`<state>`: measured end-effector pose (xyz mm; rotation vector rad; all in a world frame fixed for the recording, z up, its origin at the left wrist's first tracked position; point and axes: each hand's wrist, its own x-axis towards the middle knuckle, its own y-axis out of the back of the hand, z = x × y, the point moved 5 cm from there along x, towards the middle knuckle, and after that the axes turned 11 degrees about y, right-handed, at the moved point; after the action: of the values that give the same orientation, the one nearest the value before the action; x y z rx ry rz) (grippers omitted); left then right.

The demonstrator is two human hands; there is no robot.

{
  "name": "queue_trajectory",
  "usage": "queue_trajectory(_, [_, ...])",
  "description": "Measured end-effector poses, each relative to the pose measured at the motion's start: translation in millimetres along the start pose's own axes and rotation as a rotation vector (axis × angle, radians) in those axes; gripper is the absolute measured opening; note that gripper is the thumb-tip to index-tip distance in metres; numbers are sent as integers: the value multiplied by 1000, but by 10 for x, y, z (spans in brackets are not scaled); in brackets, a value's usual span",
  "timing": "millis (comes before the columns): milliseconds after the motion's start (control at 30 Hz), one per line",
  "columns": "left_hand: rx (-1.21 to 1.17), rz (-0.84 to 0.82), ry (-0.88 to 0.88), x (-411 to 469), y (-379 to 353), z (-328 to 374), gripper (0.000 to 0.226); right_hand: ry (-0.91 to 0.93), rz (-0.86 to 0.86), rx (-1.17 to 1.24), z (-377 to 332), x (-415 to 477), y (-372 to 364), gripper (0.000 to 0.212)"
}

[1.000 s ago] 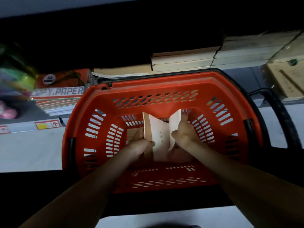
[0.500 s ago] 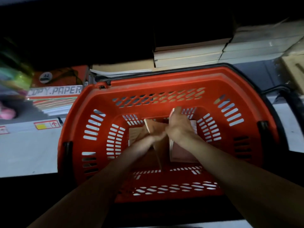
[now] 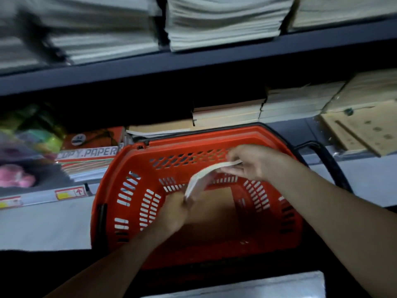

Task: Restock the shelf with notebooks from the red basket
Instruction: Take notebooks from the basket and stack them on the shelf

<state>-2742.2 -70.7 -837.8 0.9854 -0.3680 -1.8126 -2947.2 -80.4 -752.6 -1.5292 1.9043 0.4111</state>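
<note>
A red basket (image 3: 129,168) with slotted walls stands on the floor in front of a low shelf. Above its middle I hold a thin bundle of notebooks (image 3: 203,176), seen edge-on and bent in an arc. My left hand (image 3: 178,209) grips the bundle's lower left end. My right hand (image 3: 251,163) pinches its upper right end near the basket's far rim. A brown notebook cover (image 3: 217,214) shows on the basket's bottom. Stacks of notebooks (image 3: 227,114) lie on the low shelf behind the basket.
An upper shelf board (image 3: 193,61) carries tall pale paper stacks (image 3: 223,22). Copy paper packs (image 3: 88,155) sit left of the basket, colourful items (image 3: 23,147) further left. Brown card sheets (image 3: 361,130) lie at right. The basket's black handle (image 3: 330,166) hangs on its right side.
Both hands have lifted the notebooks from deep in the basket up to its rim, turning them edge-on. The view has tilted up, showing the upper shelf.
</note>
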Motion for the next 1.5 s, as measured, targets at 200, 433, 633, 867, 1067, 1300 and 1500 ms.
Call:
queue_trajectory(200, [-366, 115, -17, -132, 639, 477, 25, 227, -71, -283, -653, -480, 79, 47])
queue_trajectory(433, [-595, 176, -268, -293, 1524, 1493, 22, 764, 378, -768, -1327, -972, 277, 110])
queue_trajectory(633, [-861, 209, -428, -414, 2012, 2116, 24, 932, 361, -301, -1388, -1155, 77, 52])
queue_trajectory(867, [-853, 227, -523, -319, 2297, 2496, 35, 1042, 304, -175, -1694, -1130, 25, 35])
queue_trajectory(1067, [-611, 264, -498, -376, 2235, 2618, 55, 1123, 346, -183, -2151, -1076, 59, 19])
queue_trajectory(1300, [-912, 285, -281, -390, 2357, 2365, 39, 915, 213, -64, -1898, -980, 186, 49])
queue_trajectory(1500, [-673, 600, -646, -846, 2233, 2383, 47, 1171, 477, -9, -1850, -1324, 244, 30])
